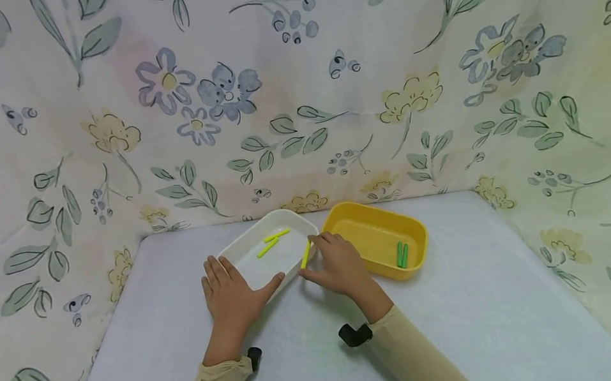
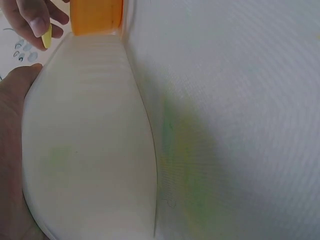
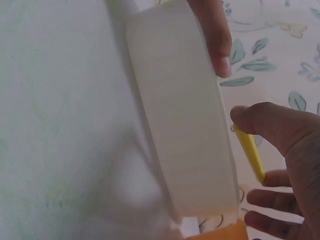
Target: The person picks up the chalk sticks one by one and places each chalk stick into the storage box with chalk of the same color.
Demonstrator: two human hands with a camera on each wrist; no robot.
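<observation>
Near the right end of the white tray (image 1: 247,274), my right hand (image 1: 345,269) pinches a slim yellow stick (image 1: 305,255) lengthwise between thumb and forefinger. The right wrist view shows this stick (image 3: 250,155) tilted just beyond the tray's rim, the other fingers spread. My left hand (image 1: 233,303) rests over the tray's left corner, fingers straight and thumb stretched along the near rim. More yellow sticks (image 1: 268,247) lie inside the white tray, toward its far side. In the left wrist view the tray's outer wall (image 2: 90,125) fills much of the picture.
A yellow-orange tray (image 1: 366,237) stands right of the white one, close against its corner. Two green sticks (image 1: 399,254) lie side by side at its right end. White cloth (image 1: 499,294) covers the table, and a flowered curtain (image 1: 300,146) hangs behind its back edge.
</observation>
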